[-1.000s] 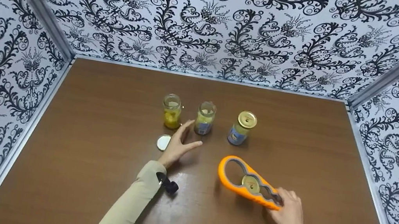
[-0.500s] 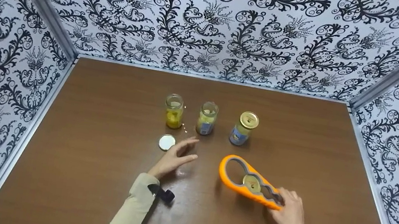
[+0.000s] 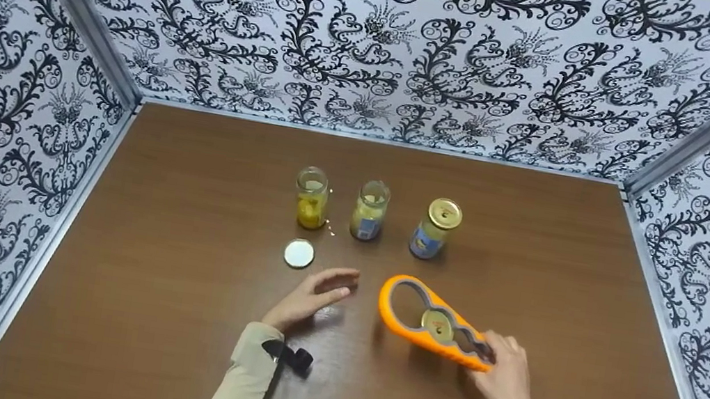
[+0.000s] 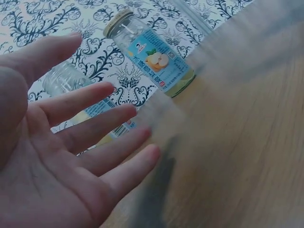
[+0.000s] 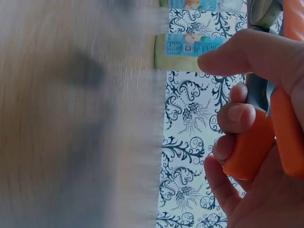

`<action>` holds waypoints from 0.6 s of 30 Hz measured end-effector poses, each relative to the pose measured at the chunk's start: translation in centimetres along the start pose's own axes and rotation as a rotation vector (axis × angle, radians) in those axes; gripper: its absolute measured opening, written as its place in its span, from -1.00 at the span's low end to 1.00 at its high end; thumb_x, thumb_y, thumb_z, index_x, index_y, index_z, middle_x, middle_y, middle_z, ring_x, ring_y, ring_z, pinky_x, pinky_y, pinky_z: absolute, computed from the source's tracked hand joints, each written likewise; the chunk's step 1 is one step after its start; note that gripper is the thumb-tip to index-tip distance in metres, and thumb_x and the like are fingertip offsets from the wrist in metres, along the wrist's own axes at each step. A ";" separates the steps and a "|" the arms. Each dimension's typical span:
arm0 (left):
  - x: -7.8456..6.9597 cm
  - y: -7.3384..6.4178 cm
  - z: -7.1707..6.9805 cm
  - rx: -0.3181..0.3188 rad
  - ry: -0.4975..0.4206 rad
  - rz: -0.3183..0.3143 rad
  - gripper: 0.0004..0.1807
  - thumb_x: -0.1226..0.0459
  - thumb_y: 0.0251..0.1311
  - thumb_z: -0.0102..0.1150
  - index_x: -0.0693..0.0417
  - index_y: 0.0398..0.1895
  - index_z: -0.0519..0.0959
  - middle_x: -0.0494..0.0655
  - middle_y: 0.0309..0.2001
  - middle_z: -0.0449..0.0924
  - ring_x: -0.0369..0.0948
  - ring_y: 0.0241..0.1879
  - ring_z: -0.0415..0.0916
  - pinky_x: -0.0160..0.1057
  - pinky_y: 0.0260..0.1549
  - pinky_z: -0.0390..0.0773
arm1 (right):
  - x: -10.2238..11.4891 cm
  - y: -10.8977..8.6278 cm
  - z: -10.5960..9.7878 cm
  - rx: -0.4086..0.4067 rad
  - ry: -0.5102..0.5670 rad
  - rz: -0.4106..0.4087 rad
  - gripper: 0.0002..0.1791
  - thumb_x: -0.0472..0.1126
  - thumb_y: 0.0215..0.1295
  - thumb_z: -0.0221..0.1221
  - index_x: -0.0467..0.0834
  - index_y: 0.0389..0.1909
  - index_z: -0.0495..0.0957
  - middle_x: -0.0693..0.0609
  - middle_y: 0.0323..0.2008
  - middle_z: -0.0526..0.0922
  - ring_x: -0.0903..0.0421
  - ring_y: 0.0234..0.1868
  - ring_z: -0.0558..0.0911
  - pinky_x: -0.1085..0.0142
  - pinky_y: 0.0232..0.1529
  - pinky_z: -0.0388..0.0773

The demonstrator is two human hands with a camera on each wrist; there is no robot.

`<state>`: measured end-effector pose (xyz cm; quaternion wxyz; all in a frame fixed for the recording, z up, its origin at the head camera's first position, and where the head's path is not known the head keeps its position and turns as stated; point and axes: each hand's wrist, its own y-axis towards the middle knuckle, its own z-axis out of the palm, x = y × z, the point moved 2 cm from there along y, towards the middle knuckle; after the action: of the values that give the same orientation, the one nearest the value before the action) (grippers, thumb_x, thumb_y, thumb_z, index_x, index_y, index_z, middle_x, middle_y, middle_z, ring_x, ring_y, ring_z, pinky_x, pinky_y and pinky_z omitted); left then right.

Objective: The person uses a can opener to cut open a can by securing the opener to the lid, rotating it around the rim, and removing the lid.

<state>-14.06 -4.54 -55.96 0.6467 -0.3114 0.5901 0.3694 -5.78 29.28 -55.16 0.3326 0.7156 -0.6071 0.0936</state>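
My right hand [image 3: 506, 380] grips an orange jar opener [image 3: 409, 331] by its narrow end and holds it over the table. A gold jar lid [image 3: 437, 325] sits in the opener's middle opening. Fingers spread and palm bare in the left wrist view, my left hand [image 3: 310, 300] hovers left of the opener with nothing in it. Behind the hands stand three glass jars: a lidless one with yellow fruit [image 3: 310, 210], a lidless one with pale contents [image 3: 368, 217], and a blue-labelled jar under a gold lid [image 3: 430, 235].
A loose lid [image 3: 299, 254], white side up, lies in front of the leftmost jar. Small light specks dot the table [image 3: 199, 204] between the two lidless jars. Patterned walls [image 3: 376, 55] enclose the back and both sides.
My left hand has drawn back from beside the middle jar toward me, uncovering the loose lid. My right hand has shifted slightly left with the jar opener and the gold lid in it.
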 end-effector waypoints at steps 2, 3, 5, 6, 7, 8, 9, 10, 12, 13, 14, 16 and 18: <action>0.9 0.1 0.0 0.015 -0.028 -0.011 -0.54 0.48 0.35 -0.01 0.54 0.27 0.26 0.50 0.24 0.27 0.23 0.26 0.26 -0.23 0.18 0.35 | 0.2 0.1 0.2 0.000 0.003 -0.008 -0.57 -0.52 -0.44 0.42 -0.16 -0.44 0.55 0.15 -0.53 0.48 0.09 -0.41 0.38 0.13 -0.31 0.25; 1.3 0.2 0.0 0.021 -0.036 -0.012 -0.54 0.48 0.35 -0.01 0.53 0.27 0.26 0.50 0.24 0.27 0.22 0.26 0.26 -0.23 0.18 0.35 | 0.3 0.2 0.3 -0.001 0.004 -0.014 -0.57 -0.52 -0.44 0.42 -0.16 -0.44 0.55 0.14 -0.53 0.49 0.08 -0.41 0.39 0.12 -0.31 0.26; 2.2 0.2 0.1 0.032 -0.052 -0.018 -0.54 0.48 0.36 -0.02 0.51 0.29 0.26 0.48 0.25 0.27 0.19 0.26 0.27 -0.20 0.18 0.35 | 0.5 0.3 0.4 0.000 0.001 -0.024 -0.58 -0.51 -0.44 0.42 -0.16 -0.44 0.55 0.13 -0.52 0.50 0.07 -0.40 0.40 0.11 -0.31 0.27; 2.4 0.2 0.1 0.036 -0.060 -0.024 -0.54 0.47 0.37 -0.03 0.49 0.29 0.26 0.46 0.25 0.28 0.17 0.26 0.28 -0.17 0.18 0.36 | 0.6 0.3 0.5 0.001 0.002 -0.027 -0.58 -0.50 -0.44 0.43 -0.15 -0.45 0.55 0.13 -0.52 0.50 0.07 -0.40 0.40 0.11 -0.31 0.27; 2.6 0.2 0.2 0.039 -0.066 -0.030 -0.54 0.46 0.37 -0.02 0.48 0.30 0.27 0.43 0.25 0.30 0.15 0.26 0.30 -0.15 0.18 0.36 | 0.7 0.4 0.6 0.002 0.002 -0.029 -0.58 -0.50 -0.43 0.43 -0.15 -0.45 0.55 0.13 -0.52 0.51 0.07 -0.40 0.40 0.11 -0.32 0.27; 2.8 0.2 0.2 0.039 -0.072 -0.036 -0.54 0.45 0.37 -0.01 0.46 0.30 0.28 0.40 0.25 0.32 0.13 0.25 0.31 -0.13 0.18 0.36 | 0.8 0.4 0.7 0.003 0.002 -0.034 -0.59 -0.49 -0.43 0.44 -0.15 -0.45 0.54 0.12 -0.52 0.51 0.06 -0.40 0.41 0.11 -0.32 0.27; 2.9 0.2 0.2 0.037 -0.078 -0.044 -0.53 0.43 0.37 0.00 0.44 0.30 0.29 0.37 0.25 0.34 0.10 0.25 0.32 -0.12 0.18 0.36 | 1.0 0.5 0.8 0.003 0.003 -0.038 -0.59 -0.49 -0.43 0.44 -0.15 -0.45 0.55 0.11 -0.52 0.52 0.06 -0.40 0.42 0.11 -0.33 0.28; 3.0 0.1 0.3 0.035 -0.092 -0.050 -0.53 0.42 0.37 0.00 0.43 0.30 0.29 0.34 0.25 0.35 0.08 0.25 0.33 -0.09 0.18 0.36 | 1.1 0.5 0.9 0.003 0.006 -0.041 -0.59 -0.48 -0.43 0.44 -0.15 -0.45 0.55 0.10 -0.52 0.53 0.05 -0.40 0.42 0.12 -0.33 0.28; 3.1 0.1 0.3 0.035 -0.119 -0.061 -0.53 0.40 0.38 0.02 0.42 0.31 0.29 0.28 0.25 0.38 0.03 0.24 0.36 -0.07 0.18 0.36 | 1.3 0.6 1.1 0.003 0.010 -0.048 -0.59 -0.48 -0.43 0.44 -0.16 -0.44 0.55 0.09 -0.51 0.54 0.05 -0.40 0.43 0.12 -0.33 0.28; 3.1 0.0 0.3 0.034 -0.137 -0.062 -0.52 0.38 0.38 0.02 0.42 0.31 0.29 0.27 0.25 0.38 0.02 0.23 0.37 -0.06 0.18 0.36 | 1.4 0.7 1.2 0.002 0.012 -0.052 -0.59 -0.48 -0.42 0.44 -0.16 -0.44 0.55 0.09 -0.51 0.54 0.05 -0.39 0.44 0.12 -0.34 0.27; 3.1 0.0 0.4 0.035 -0.155 -0.064 -0.52 0.37 0.39 0.02 0.42 0.31 0.28 0.26 0.24 0.39 0.00 0.22 0.38 -0.06 0.18 0.36 | 1.5 0.7 1.3 0.000 0.015 -0.057 -0.59 -0.47 -0.42 0.44 -0.16 -0.44 0.56 0.08 -0.51 0.55 0.05 -0.39 0.44 0.12 -0.33 0.28; 3.1 0.1 0.5 0.042 -0.183 -0.065 -0.49 0.33 0.39 0.03 0.44 0.31 0.27 0.28 0.24 0.38 -0.01 0.20 0.39 -0.06 0.17 0.37 | 1.7 0.9 1.5 -0.007 0.016 -0.074 -0.61 -0.45 -0.40 0.44 -0.16 -0.43 0.56 0.07 -0.49 0.56 0.04 -0.38 0.45 0.11 -0.32 0.29; 3.2 0.2 0.7 0.051 -0.208 -0.067 -0.48 0.31 0.40 0.03 0.46 0.31 0.25 0.34 0.23 0.36 0.01 0.19 0.40 -0.08 0.16 0.38 | 2.0 1.0 1.6 -0.012 0.019 -0.088 -0.62 -0.42 -0.37 0.45 -0.16 -0.42 0.57 0.06 -0.48 0.57 0.04 -0.37 0.46 0.11 -0.30 0.30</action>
<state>-13.78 -3.45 -59.06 0.7242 -0.2745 0.5185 0.3625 -6.68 26.71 -54.99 0.3464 0.7386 -0.5725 0.0821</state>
